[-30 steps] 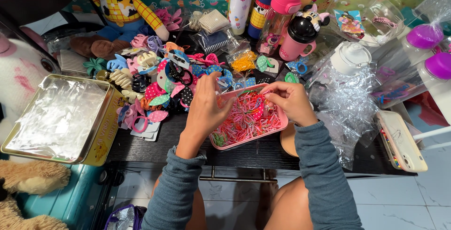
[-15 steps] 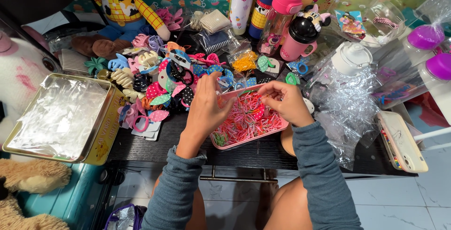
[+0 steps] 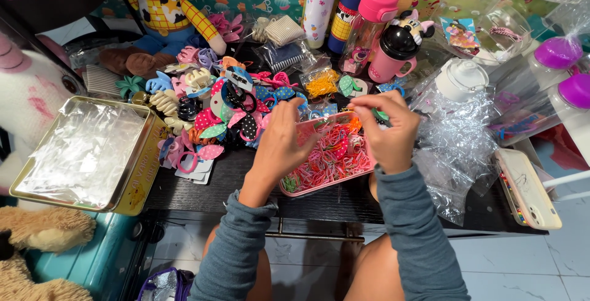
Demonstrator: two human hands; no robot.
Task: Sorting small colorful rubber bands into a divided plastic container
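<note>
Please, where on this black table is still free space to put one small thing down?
Bare strip of the black table along the near edge, between the gold tin and the pink tray. Another strip runs under the tray toward the phone. Behind, the hair clips and bottles crowd everything.

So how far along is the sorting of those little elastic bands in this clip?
Done: nothing clearly sorted yet. In hand: both the left hand and right hand work over the pink rectangular plastic tray, seemingly pinching thin bands. Left: the tray's heap of small pink elastic hair bands remains large.
</note>
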